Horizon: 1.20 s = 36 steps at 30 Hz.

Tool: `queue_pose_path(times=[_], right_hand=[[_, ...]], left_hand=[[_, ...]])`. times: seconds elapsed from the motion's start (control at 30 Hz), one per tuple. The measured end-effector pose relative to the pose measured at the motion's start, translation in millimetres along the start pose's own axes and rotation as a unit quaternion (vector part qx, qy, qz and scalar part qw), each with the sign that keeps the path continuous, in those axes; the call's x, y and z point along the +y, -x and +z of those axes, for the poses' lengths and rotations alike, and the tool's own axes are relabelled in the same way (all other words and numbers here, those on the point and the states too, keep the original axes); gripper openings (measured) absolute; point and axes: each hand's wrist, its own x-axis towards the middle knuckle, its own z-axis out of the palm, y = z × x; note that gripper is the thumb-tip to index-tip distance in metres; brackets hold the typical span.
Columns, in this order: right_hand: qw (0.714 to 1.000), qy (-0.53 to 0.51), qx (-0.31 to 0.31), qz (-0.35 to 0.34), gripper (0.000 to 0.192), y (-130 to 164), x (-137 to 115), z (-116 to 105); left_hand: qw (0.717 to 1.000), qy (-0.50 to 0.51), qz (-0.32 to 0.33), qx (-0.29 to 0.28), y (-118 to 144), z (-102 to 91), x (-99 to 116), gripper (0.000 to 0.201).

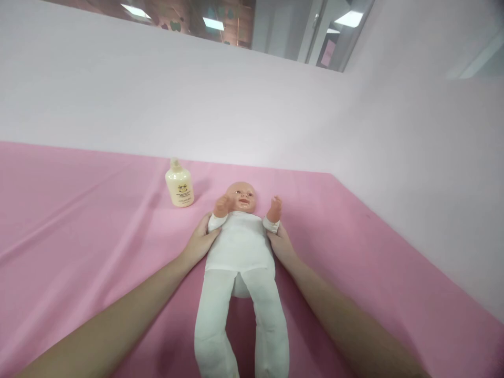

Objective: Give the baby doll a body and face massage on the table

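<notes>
A baby doll [240,244] with a white cloth body lies on its back, its head toward the wall and its legs toward me. My left hand [201,240] is wrapped round the doll's arm and side at the left, thumb on the white cloth. On the opposite side my right hand [282,243] holds the other arm and side in the same way. Several fingers of both hands are hidden behind the doll. Its two small hands point up beside the head.
A cream pump bottle [180,185] with a printed label stands left of the doll's head. Pink cloth [98,236] with creases covers the table. Behind it rises a white wall [177,105] with a window [275,29] at the top.
</notes>
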Motion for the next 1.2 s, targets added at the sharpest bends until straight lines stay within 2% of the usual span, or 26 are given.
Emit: queue_pose_path(times=[0.1,0.3,0.7,1.2], right_hand=[[0.999,0.032,-0.011,-0.031,0.036,-1.2,3.6,-0.1],[0.997,0.055,-0.021,-0.056,0.040,-1.5,5.6,-2.0],[0.997,0.054,-0.024,-0.056,0.041,1.0,0.5,-1.1],[0.997,0.053,-0.019,-0.059,0.042,-2.2,8.0,-1.3]], left_hand=[[0.999,-0.037,0.031,-0.009,0.5,0.0,1.6,0.049],[0.999,-0.032,0.029,-0.007,-0.2,0.0,-1.2,0.050],[0.998,-0.041,0.037,-0.009,0.9,0.0,3.2,0.049],[0.998,-0.041,0.035,-0.012,1.3,1.1,4.5,0.048]])
